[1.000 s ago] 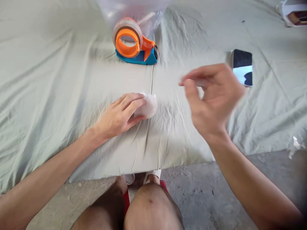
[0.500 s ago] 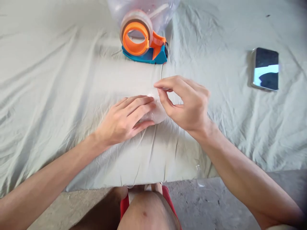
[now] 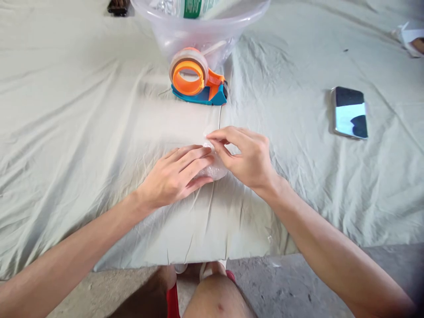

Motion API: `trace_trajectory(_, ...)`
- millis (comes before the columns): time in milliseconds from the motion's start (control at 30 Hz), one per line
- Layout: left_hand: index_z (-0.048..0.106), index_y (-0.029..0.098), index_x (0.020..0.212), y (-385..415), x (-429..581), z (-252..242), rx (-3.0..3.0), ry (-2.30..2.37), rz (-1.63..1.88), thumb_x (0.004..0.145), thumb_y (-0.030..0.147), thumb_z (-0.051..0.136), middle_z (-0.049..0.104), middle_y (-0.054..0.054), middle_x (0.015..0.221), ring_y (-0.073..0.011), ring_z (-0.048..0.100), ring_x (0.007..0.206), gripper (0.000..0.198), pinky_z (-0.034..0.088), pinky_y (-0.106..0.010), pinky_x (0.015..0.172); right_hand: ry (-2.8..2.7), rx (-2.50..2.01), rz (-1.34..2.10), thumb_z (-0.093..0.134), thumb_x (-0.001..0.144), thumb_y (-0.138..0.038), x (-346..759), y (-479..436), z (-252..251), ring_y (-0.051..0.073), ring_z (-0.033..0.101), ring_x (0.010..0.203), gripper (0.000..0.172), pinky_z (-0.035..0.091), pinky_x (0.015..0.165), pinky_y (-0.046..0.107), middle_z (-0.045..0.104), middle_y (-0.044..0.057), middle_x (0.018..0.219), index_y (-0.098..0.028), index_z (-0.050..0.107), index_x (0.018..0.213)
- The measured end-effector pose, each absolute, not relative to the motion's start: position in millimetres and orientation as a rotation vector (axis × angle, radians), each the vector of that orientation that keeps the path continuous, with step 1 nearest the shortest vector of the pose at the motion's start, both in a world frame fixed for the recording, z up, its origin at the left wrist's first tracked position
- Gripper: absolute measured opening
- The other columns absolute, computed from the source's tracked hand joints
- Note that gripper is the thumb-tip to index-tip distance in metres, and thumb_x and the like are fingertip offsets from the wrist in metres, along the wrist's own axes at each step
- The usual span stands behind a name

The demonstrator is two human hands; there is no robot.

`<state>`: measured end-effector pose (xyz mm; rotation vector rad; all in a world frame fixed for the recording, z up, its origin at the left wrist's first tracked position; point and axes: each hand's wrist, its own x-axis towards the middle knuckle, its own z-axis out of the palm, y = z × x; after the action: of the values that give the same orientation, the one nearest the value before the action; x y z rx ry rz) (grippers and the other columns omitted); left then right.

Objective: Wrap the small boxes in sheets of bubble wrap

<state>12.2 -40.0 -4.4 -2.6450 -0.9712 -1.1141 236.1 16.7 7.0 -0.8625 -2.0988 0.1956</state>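
Observation:
A small clear plastic bundle [image 3: 217, 170], perhaps bubble wrap, lies on the cloth-covered table. My left hand [image 3: 180, 174] is wrapped over its left side, fingers on top and thumb along the near edge. At the bundle's far right edge, my right hand [image 3: 243, 152] pinches thumb and forefinger together. Whatever is between those fingertips is too small to make out. Beyond both hands stands a tape dispenser [image 3: 215, 95], orange and blue, with a roll of clear tape on it.
Behind the dispenser is a translucent plastic basin [image 3: 198, 33] holding a green-labelled item. A phone-like device [image 3: 349, 112] with a reflective face lies at the right. A dark object [image 3: 118, 7] sits at the far left, a white and brown item [image 3: 412, 39] at the far right.
The view has tilted up, showing more of the basin. My right hand has moved slightly left, closer to my left hand, its fingertips still pinched. My left hand keeps its hold on the bundle.

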Motion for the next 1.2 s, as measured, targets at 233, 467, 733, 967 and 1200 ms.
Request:
trace_trajectory(233,0.064,0.019,0.139,-38,12,-2,-2.63,-0.936,-1.114,0.113,0.033,0.075,0.084,-0.012,0.132,-0.0271,0.084,0.122,0.03,0.071,-0.04,0.1,-2.164,-0.773,0.227,0.06,0.114,-0.018,240,20,7,0.017,0.079,0.085,0.021,0.06,0.085,0.033,0.088,0.001,0.098,-0.024,0.078,0.104)
trace_trajectory(467,0.068,0.028,0.131,-38,12,-6,-2.658,-1.082,-1.261,0.111,0.041,0.077,0.072,-0.01,0.144,-0.0263,0.075,0.134,0.026,0.07,-0.041,0.098,-2.212,-0.676,0.255,0.053,0.115,-0.017,239,25,6,0.019,0.076,0.089,0.024,0.057,0.089,0.038,0.085,0.001,0.098,-0.026,0.074,0.106)
trace_trajectory(733,0.071,0.027,0.122,-36,7,-10,-2.897,-1.293,-1.275,0.105,0.043,0.085,0.07,-0.014,0.159,-0.0316,0.071,0.146,0.028,0.061,-0.052,0.117,-2.189,-0.7,0.272,0.056,0.116,-0.027,240,27,3,0.02,0.073,0.085,0.016,0.055,0.089,0.039,0.082,0.001,0.095,-0.027,0.072,0.115)
trace_trajectory(967,0.069,0.024,0.115,-37,9,-5,-2.984,-1.379,-1.448,0.106,0.042,0.084,0.081,-0.011,0.129,-0.025,0.081,0.116,0.025,0.065,-0.04,0.097,-2.143,-0.633,0.221,0.06,0.119,-0.037,239,29,0,0.019,0.073,0.083,0.021,0.054,0.085,0.039,0.081,0.0,0.091,-0.027,0.07,0.102)
trace_trajectory(1200,0.064,0.025,0.123,-38,8,-2,-2.981,-1.383,-1.395,0.112,0.048,0.076,0.081,-0.005,0.12,-0.0208,0.082,0.107,0.028,0.065,-0.037,0.097,-2.135,-0.577,0.173,0.065,0.117,-0.038,242,29,-3,0.021,0.077,0.088,0.022,0.054,0.082,0.041,0.085,0.001,0.096,-0.029,0.074,0.1)
